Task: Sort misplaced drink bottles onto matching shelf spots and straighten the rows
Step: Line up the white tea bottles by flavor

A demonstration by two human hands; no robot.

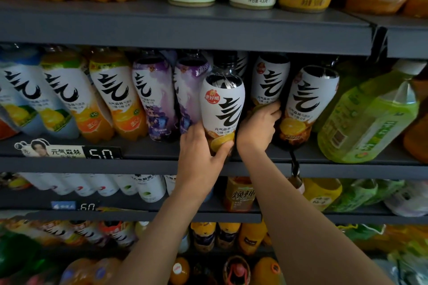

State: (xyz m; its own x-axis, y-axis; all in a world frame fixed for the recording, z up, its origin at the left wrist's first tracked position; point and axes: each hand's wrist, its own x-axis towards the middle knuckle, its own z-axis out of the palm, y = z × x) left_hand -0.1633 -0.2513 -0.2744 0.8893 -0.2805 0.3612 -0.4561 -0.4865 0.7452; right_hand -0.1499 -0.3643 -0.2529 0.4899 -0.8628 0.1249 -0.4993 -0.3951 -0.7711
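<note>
Both your hands are on dark cola bottles on the grey metal shelf [148, 164].

Your left hand [203, 146] grips the front white-labelled dark plastic bottle [222, 109] at its base; your right hand [259, 129] curls round the neighbouring white-labelled dark bottle [269, 81] just behind.

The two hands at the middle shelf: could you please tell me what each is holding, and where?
Left hand grips the front cola bottle near its base; right hand grips the bottle behind at its lower body.

The dark grey shelf [185, 28] carries white-labelled bottles with a bold black brush mark: blue and yellow [18, 97] near its left edge, then orange [118, 97], purple [155, 97], and a dark cola bottle [222, 109] with a lemon slice. A green bottle [370, 113] leans near the right edge.
</note>
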